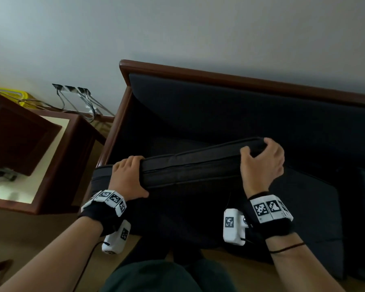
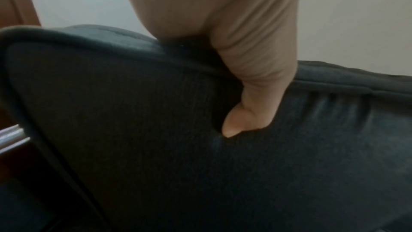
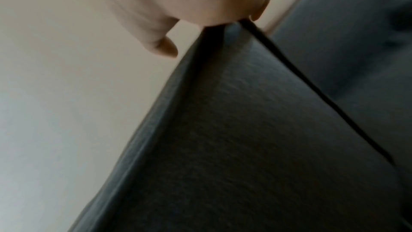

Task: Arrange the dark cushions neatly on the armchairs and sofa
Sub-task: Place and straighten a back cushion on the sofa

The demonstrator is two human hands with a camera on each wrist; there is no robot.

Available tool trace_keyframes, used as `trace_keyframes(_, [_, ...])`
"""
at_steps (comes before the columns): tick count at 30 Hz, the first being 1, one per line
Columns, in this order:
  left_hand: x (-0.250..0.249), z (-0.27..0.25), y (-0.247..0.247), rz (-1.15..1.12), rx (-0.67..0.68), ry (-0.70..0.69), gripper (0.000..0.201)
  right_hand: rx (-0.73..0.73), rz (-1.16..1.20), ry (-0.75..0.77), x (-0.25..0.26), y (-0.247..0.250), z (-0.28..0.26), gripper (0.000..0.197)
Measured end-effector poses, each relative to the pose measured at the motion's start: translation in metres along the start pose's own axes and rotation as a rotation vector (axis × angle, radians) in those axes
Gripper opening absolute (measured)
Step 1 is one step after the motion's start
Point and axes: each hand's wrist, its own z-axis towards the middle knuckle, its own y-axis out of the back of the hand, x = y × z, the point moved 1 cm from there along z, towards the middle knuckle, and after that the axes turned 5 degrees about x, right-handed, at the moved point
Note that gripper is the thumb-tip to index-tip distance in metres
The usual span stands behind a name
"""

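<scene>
A dark cushion (image 1: 194, 165) with piped edges is held up on edge over the seat of a wooden-framed sofa (image 1: 177, 70). My left hand (image 1: 128, 178) grips its upper left edge, fingers over the top and thumb (image 2: 236, 128) pressed into the near face of the cushion (image 2: 156, 130). My right hand (image 1: 261, 163) grips the upper right corner, fingers curled over the rim; in the right wrist view the cushion (image 3: 234, 130) hangs below the hand (image 3: 200, 3). A dark back cushion (image 1: 230, 106) leans against the sofa's backrest.
A wooden side table (image 1: 57, 165) with a pale top stands left of the sofa, a dark wooden box (image 1: 15, 135) on it. Wall sockets with cables (image 1: 72, 89) sit behind it. Another dark seat cushion (image 1: 310, 207) lies at the right. Wooden floor lies below.
</scene>
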Motion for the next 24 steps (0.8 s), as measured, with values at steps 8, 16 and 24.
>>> trace_keyframes(8, [0.02, -0.009, -0.009, -0.051, -0.091, -0.037, 0.11, 0.852, -0.513, 0.707, 0.079, -0.102, -0.069, 0.096])
trace_keyframes(16, [0.126, -0.027, -0.011, -0.242, -0.006, 0.029, 0.108, 0.708, -1.06, 0.877, 0.082, -0.16, -0.117, 0.104])
trace_keyframes(24, [0.126, -0.011, 0.025, -0.436, 0.046, -0.164, 0.079, 0.537, -0.776, 0.806, 0.079, -0.144, -0.108, 0.067])
